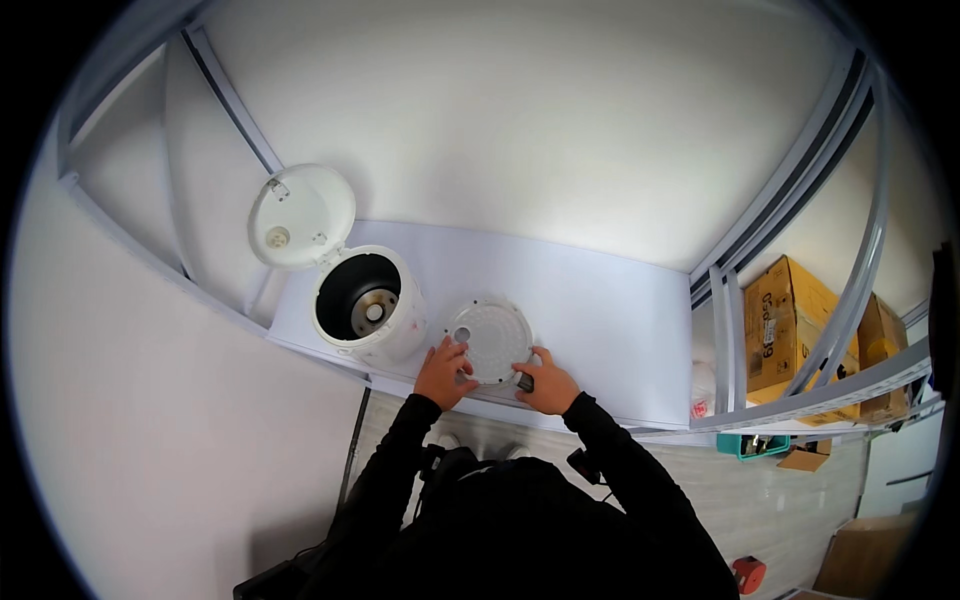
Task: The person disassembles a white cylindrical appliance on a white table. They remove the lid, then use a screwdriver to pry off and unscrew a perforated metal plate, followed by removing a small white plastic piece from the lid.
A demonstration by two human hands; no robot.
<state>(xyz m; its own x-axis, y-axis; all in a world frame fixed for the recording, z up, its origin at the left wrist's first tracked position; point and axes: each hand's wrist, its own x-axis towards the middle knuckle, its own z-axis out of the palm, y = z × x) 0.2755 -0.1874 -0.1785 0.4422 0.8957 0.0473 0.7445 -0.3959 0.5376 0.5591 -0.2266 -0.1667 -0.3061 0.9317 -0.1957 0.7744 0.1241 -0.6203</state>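
Observation:
A round, pale, translucent disc [488,338] with a ribbed surface and a small round hole lies flat on the white table. My left hand [443,376] is at its near left edge, fingers curved and apart, with nothing visible in them. At the disc's near right edge, my right hand [549,384] grips a small dark cylindrical thing [525,381] between thumb and fingers. To the left stands a white rice cooker [400,325], its lid [310,215] swung up. Inside the dark cavity a round metal heating plate [374,311] shows.
White table [610,310] runs along a pale wall, with metal frame posts at both ends. Beyond its right end are yellow cardboard boxes [790,325] and a teal crate [752,446]. A red object [748,574] is on the floor at lower right.

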